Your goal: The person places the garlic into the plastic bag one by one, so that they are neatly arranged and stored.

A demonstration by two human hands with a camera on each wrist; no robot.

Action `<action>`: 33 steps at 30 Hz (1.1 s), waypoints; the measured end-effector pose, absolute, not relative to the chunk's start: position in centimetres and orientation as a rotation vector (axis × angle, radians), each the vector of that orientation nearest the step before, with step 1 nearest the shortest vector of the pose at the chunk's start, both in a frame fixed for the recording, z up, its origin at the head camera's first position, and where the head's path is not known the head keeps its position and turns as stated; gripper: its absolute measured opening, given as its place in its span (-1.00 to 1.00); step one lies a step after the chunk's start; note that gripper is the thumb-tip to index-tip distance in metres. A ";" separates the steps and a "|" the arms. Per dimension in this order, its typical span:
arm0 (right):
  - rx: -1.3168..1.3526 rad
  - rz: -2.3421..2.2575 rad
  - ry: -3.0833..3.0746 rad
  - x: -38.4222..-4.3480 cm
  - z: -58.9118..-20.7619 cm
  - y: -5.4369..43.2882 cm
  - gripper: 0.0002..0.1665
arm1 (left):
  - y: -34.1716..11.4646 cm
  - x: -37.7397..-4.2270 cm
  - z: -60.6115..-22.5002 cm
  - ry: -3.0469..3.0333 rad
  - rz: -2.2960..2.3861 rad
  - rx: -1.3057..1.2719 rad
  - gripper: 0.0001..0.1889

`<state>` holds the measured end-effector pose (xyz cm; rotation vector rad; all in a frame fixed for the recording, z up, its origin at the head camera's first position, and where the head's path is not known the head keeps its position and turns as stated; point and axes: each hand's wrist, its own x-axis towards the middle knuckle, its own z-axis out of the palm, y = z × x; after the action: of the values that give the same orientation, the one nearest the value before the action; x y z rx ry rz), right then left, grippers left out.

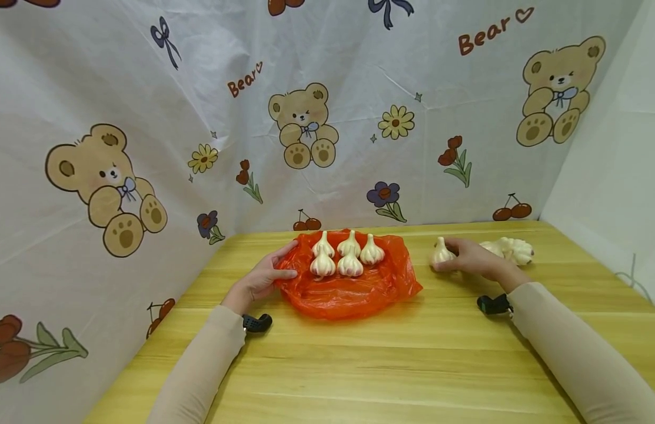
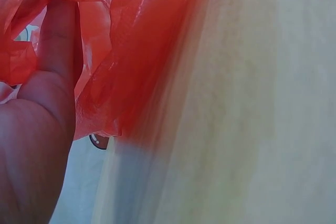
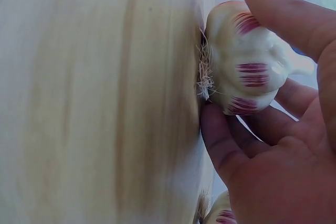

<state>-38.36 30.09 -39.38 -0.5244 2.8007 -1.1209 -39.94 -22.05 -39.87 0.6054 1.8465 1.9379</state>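
Note:
A red plastic bag [image 1: 353, 297] lies spread on the table, with several white garlic bulbs [image 1: 350, 265] standing in two rows on it. At the bag's left side my left hand [image 1: 259, 278] holds the edge, thumb towards the front and fingers partly hidden by the plastic. Crinkled red film [image 2: 142, 40] hangs around the fingers in the left wrist view. To the right of the bag, my right hand [image 1: 472, 259] grips a single garlic bulb [image 1: 442, 253] between thumb and fingers. Purple streaks and root hairs show on this bulb [image 3: 247, 61], its root end right at the tabletop.
More garlic bulbs [image 1: 515, 251] lie behind and right of my right hand. The wooden table [image 1: 359, 365] meets a bear-print sheet [image 1: 348, 194] at the back and left. A white wall [image 1: 613, 176] stands at the right, with a thin cable [image 1: 632, 277] by the table edge.

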 end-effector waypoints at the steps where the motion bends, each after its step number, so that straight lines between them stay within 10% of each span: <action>1: -0.522 -1.115 2.800 -38.4 -39.4 30.2 -0.12 | -22.0 -39.9 -39.9 1.846 1.939 0.607 -0.03; 33: -0.485 -1.266 2.769 -36.7 -34.6 27.3 0.01 | -22.0 -39.7 -39.5 1.846 1.942 0.600 -0.03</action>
<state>-36.66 27.34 -34.58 -0.4849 2.7689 -1.2662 -39.72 -22.00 -39.50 0.6001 1.8459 1.9419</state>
